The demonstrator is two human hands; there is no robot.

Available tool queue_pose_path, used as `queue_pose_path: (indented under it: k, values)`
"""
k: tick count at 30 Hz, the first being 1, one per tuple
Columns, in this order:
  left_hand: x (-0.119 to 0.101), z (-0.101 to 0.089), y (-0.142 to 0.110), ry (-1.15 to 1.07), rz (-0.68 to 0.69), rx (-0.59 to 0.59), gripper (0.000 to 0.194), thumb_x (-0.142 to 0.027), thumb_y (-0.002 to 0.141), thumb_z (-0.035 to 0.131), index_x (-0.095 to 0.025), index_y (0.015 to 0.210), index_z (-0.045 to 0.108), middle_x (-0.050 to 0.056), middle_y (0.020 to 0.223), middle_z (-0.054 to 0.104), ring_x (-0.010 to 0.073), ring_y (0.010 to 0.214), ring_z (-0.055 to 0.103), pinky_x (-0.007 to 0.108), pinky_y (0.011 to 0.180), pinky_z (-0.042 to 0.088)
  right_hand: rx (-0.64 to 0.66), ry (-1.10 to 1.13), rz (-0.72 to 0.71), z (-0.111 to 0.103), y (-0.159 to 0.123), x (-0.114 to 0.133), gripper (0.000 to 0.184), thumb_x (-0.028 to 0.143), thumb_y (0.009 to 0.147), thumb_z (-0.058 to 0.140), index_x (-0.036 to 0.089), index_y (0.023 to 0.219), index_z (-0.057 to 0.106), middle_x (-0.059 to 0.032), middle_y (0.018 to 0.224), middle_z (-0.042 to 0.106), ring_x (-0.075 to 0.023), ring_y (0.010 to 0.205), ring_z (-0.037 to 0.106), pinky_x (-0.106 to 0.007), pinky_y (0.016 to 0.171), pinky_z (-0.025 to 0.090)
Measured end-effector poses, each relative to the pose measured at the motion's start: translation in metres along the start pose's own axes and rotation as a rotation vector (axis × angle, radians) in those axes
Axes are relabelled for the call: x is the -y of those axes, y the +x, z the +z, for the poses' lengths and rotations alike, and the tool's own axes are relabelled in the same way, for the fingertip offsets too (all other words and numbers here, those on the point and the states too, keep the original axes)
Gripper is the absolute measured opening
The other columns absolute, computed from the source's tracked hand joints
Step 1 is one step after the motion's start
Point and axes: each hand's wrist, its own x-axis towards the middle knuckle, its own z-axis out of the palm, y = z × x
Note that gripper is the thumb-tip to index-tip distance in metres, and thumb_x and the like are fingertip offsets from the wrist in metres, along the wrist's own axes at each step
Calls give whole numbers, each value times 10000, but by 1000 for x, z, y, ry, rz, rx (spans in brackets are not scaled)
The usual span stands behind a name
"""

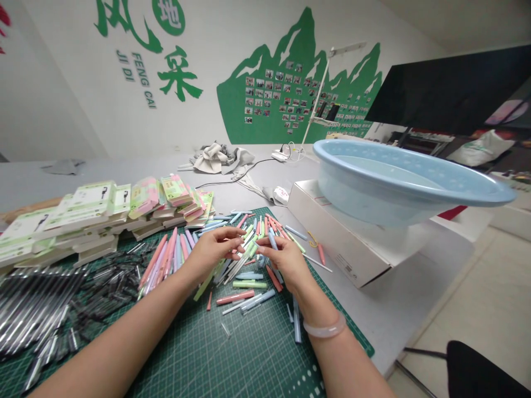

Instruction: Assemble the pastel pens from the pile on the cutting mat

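Note:
My right hand (288, 260) is closed with a light-blue pen part (272, 239) between its thumb and fingers. Opposite it, my left hand (215, 250) is half curled, its fingers apart and nothing visible in them. Below and behind both hands lies a loose pile of pastel pen parts (249, 284) in pink, green, blue and white, on a green cutting mat (178, 342). Beside my left wrist, a row of pink, purple and blue pens (166, 257) lies slanted. A small clear piece (225, 330) rests nearer to me on the mat.
Clear and black pen parts (112, 282) cover the mat's left side. Behind them, small boxes (87, 207) are stacked. To the right, a blue basin (390, 188) sits on a white box (348, 237). Grey cloths (219, 157) and a cable lie farther back.

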Motion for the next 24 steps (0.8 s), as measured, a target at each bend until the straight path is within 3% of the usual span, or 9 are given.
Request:
queue_pose_path:
  k: [4,11,17,24]
  values:
    - [4,1,-2,-188,-35,-78,331,-332,710,693,-149,981,643,76,915,666,192,850,641,282,684,523,15,24,35,6,-5,7,150,227,591,712,163,727,716,11,572,598,-118,526,485,-246,506,354]
    - [4,10,-3,-189,-21,-67,277,-310,717,696,-158,946,671,73,872,681,180,833,632,272,693,520,35,44,48,9,-5,5,122,189,597,702,152,714,704,32,555,573,-124,567,489,-251,568,362]
    - [2,12,-4,-197,-13,-71,259,-297,726,695,-157,941,665,70,868,679,178,832,634,274,696,527,61,57,-5,8,-3,-2,145,179,606,703,143,746,708,-7,684,653,-149,666,545,-282,683,388]
    - [3,11,-4,-222,-15,-68,254,-291,722,699,-155,934,667,67,861,676,179,820,635,287,702,532,90,54,-24,9,0,-10,147,196,625,697,150,764,707,-12,698,653,-156,672,549,-291,681,391]
